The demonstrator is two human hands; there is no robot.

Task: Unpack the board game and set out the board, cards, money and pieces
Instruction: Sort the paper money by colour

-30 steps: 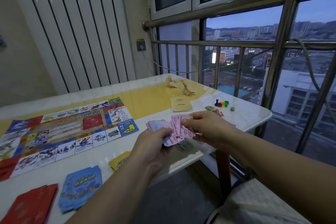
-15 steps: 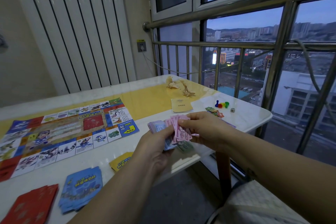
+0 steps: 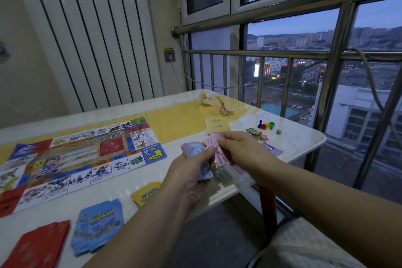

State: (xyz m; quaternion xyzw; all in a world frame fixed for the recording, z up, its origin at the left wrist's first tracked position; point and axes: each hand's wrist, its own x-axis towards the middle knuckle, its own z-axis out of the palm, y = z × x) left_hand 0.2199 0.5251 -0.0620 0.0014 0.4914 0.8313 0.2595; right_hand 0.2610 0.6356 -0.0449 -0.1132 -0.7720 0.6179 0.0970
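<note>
The left hand (image 3: 191,172) grips a thick stack of blue paper money (image 3: 193,150) over the near edge of the white table (image 3: 301,140). The right hand (image 3: 241,152) pinches pink paper notes (image 3: 214,139) just beside the stack's right side.

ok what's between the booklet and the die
In the head view, the coloured pawns stand between the booklet and the die. A small heap of flat tokens lies just nearer the person.
</note>
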